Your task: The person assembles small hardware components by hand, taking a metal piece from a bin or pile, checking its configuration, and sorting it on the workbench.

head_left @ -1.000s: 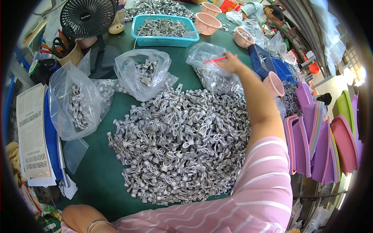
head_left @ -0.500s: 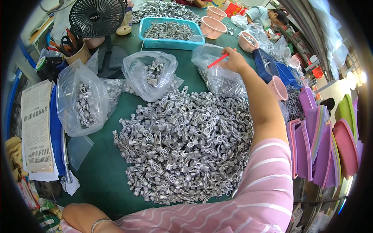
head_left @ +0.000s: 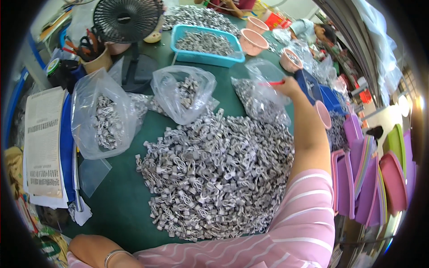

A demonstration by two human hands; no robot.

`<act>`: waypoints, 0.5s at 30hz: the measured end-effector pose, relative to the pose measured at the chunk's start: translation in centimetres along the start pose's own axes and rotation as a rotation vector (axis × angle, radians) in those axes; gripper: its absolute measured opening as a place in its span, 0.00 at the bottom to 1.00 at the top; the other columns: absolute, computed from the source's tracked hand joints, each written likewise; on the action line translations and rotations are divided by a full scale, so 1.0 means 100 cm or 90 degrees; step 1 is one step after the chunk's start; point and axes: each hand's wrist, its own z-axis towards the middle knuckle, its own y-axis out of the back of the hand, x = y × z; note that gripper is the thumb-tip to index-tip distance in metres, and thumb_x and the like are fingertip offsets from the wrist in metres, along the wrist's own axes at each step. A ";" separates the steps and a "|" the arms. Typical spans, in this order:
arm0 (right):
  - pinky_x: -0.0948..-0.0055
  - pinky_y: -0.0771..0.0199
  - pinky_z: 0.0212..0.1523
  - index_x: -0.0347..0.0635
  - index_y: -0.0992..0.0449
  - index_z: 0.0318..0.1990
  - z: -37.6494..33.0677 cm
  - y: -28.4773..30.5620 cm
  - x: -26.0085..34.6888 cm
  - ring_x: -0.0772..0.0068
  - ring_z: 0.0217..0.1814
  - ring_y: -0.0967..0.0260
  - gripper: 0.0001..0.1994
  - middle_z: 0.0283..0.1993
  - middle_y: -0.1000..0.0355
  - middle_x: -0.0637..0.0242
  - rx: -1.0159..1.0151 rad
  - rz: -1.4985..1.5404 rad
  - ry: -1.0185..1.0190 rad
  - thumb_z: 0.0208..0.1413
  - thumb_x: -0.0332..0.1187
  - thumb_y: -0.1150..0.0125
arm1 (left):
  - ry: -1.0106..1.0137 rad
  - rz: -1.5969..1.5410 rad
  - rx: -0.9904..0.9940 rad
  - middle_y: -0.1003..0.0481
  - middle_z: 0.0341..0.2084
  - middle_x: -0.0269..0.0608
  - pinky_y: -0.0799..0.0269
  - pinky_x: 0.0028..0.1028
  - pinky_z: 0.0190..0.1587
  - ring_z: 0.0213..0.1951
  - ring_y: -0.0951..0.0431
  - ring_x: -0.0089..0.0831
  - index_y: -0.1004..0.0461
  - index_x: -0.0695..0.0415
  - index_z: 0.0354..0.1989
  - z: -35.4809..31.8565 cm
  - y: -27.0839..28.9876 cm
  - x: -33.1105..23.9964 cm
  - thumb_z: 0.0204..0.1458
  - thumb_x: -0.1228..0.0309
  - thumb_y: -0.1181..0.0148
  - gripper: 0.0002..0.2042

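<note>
My right hand (head_left: pixel 288 87) reaches out at the far right of the table, its fingers closed around a slim red pen-like stick (head_left: pixel 273 83). It is over a clear plastic bag (head_left: pixel 263 100) filled with small grey metal pieces. A large heap of looped, ribbed silver metal parts (head_left: pixel 214 174) covers the table in front of me. On the lower left only my left forearm (head_left: pixel 91 250) with a bracelet shows; my left hand is out of the picture.
Two more open clear bags (head_left: pixel 163 91) of metal parts stand left of centre. Behind them are a black fan (head_left: pixel 129 22) and a turquoise basket (head_left: pixel 178 56) of metal pieces. Pink baskets (head_left: pixel 254 44) and blue bins (head_left: pixel 330 100) stand right. Papers (head_left: pixel 42 147) lie left. Other people sit across.
My right hand has moved right and slightly nearer, and the red stick has turned from slanting to nearly level. The bag's top beside it has shifted. The whole view has swung slightly.
</note>
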 end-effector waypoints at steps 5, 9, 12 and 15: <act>0.62 0.30 0.40 0.41 0.24 0.33 -0.025 0.047 0.000 0.54 0.40 0.29 0.14 0.34 0.27 0.53 -0.072 -0.009 -0.073 0.41 0.41 0.38 | 0.166 0.123 0.005 0.34 0.15 0.37 0.45 0.26 0.17 0.14 0.39 0.29 0.31 0.56 0.29 -0.002 0.002 -0.006 0.42 0.76 0.46 0.05; 0.66 0.31 0.35 0.39 0.26 0.31 -0.031 0.041 -0.007 0.59 0.34 0.29 0.14 0.30 0.27 0.55 -0.259 0.146 0.017 0.46 0.42 0.40 | 0.393 0.319 -0.057 0.36 0.14 0.38 0.42 0.27 0.18 0.14 0.37 0.31 0.30 0.60 0.35 -0.004 0.001 0.017 0.39 0.79 0.42 0.12; 0.72 0.34 0.33 0.39 0.30 0.29 -0.027 0.014 -0.006 0.66 0.31 0.31 0.10 0.27 0.29 0.57 -0.214 0.414 0.225 0.53 0.38 0.46 | 0.444 0.339 -0.143 0.33 0.18 0.44 0.37 0.30 0.22 0.19 0.33 0.38 0.30 0.61 0.40 0.018 -0.012 0.097 0.42 0.84 0.46 0.14; 0.72 0.35 0.32 0.40 0.29 0.31 -0.042 -0.005 0.008 0.69 0.30 0.33 0.09 0.26 0.29 0.58 -0.250 0.222 0.462 0.53 0.37 0.46 | 0.429 0.324 -0.017 0.32 0.30 0.45 0.33 0.29 0.36 0.33 0.29 0.40 0.33 0.60 0.41 0.023 -0.017 0.190 0.47 0.85 0.56 0.13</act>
